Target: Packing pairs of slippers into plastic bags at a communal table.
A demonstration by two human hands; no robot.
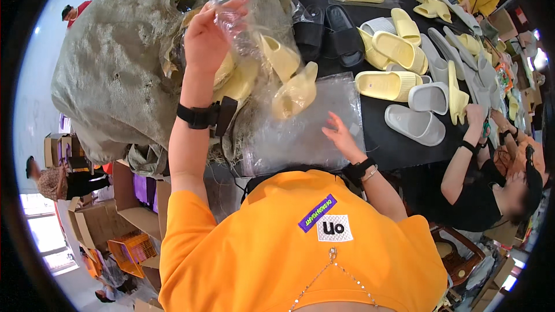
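pale yellow slippers [289, 84], grey sack [115, 63], black table [381, 133]

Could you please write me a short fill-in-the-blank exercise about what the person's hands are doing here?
The left hand lifts a clear plastic bag holding pale ____ foam slippers.
The right hand rests on a flat clear ____ bag.
Both wrists wear ____ bands.

Missing words: yellow; plastic; black
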